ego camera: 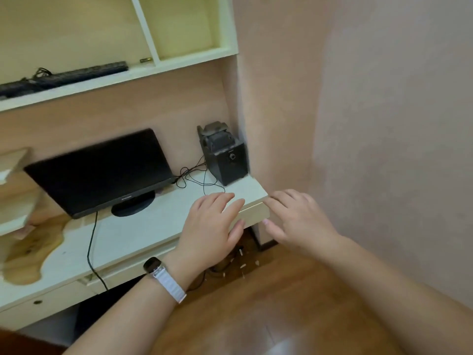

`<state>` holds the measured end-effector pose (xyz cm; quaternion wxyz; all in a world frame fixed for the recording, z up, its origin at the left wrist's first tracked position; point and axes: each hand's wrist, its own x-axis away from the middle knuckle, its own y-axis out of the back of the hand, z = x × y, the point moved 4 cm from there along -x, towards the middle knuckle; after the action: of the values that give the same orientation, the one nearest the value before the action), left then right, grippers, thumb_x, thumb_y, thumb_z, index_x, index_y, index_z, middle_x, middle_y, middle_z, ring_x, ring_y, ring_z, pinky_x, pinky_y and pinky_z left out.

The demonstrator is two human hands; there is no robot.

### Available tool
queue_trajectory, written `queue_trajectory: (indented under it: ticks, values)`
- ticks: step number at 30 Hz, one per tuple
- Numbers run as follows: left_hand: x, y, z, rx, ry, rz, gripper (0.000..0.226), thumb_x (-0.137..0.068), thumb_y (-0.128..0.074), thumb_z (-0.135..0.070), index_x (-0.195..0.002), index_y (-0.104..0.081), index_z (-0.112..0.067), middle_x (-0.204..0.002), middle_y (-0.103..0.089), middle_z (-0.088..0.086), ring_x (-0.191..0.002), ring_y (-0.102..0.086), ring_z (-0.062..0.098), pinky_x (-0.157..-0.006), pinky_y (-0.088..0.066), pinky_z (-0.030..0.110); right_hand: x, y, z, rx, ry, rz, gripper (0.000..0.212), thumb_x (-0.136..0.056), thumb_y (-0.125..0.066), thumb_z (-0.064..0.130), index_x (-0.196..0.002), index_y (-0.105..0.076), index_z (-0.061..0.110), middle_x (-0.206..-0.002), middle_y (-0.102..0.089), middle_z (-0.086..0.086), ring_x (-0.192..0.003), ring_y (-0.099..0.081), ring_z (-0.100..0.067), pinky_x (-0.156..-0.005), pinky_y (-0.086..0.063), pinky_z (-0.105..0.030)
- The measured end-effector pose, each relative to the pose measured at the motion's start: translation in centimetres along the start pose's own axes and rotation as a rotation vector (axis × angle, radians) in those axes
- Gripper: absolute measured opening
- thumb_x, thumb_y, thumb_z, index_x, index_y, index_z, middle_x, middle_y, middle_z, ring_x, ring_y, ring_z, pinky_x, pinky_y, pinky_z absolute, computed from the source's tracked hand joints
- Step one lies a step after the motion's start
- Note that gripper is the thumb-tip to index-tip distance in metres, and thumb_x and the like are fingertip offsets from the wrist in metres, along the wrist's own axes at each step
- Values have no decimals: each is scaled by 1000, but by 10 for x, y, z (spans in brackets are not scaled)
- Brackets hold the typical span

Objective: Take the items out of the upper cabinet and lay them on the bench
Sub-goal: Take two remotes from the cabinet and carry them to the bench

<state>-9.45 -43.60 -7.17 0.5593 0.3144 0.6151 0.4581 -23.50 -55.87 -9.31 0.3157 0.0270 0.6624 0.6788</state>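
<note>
Items up in the upper cabinet (179,29): a long black power strip (82,74) lies on its shelf with a tangle of black cable at one end, well above and to the left of both hands, and a small brass-coloured object (146,61) sits just past the strip's right end, beside the divider. The compartment right of the divider looks bare from here.

Down at the table (122,242), both hands are over its right end. The left hand (212,229), with a white-strapped watch (163,276) on the wrist, has its fingers (220,201) spread open and flat, holding nothing, reaching over the front edge onto the top. The right hand (299,221) is just beside it, fingers loosely open too, empty, with fingertips at the table's corner.

Beyond the left fingers a thin black cable (197,175) loops across the tabletop. Further back, in the corner against the wall, stands a black speaker (227,160) with a knob on its face. Off to the left of the hands a dark monitor (102,170) stands on its round base, its cord trailing down over the front edge.

Below the hands, small pale bits (243,266) are scattered on the wooden floor.
</note>
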Motion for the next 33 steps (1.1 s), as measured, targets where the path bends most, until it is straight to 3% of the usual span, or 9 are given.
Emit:
queue_trajectory:
  ticks: [7, 16, 23, 33]
  values:
    - [-31, -36, 64, 11, 84, 40, 43, -93, -46, -45, -127, -60, -24, -129, -62, 1, -120, -54, 23, -102, -41, 44, -72, -35, 1, 0, 99, -10, 44, -87, -50, 44, -116, -64, 14, -115, -66, -5, -105, -60, -28, -82, -48, -40]
    - [-120, -76, 166, 62, 37, -46, 42, -91, -48, -45, -124, -62, -24, -125, -64, 1, -118, -55, 23, -98, -42, 41, -208, -69, 0, 68, 68, 80, 52, -93, -36, 53, -132, -56, 24, -134, -57, 2, -122, -53, -21, -97, -43, -39]
    - [-194, -77, 241, 70, -11, -184, 41, -89, -54, -42, -122, -65, -21, -123, -64, 0, -118, -56, 24, -99, -40, 41, -305, -75, -3, 125, 72, -16, 53, -91, -41, 50, -129, -60, 19, -129, -61, 0, -119, -54, -22, -93, -44, -40]
    - [-273, -50, 280, -4, -85, -318, 39, -86, -60, -36, -119, -66, -17, -124, -64, 6, -114, -57, 28, -94, -42, 41, -395, -35, -31, 118, 157, -261, 46, -87, -47, 46, -118, -64, 17, -119, -64, -2, -111, -55, -24, -85, -38, -35]
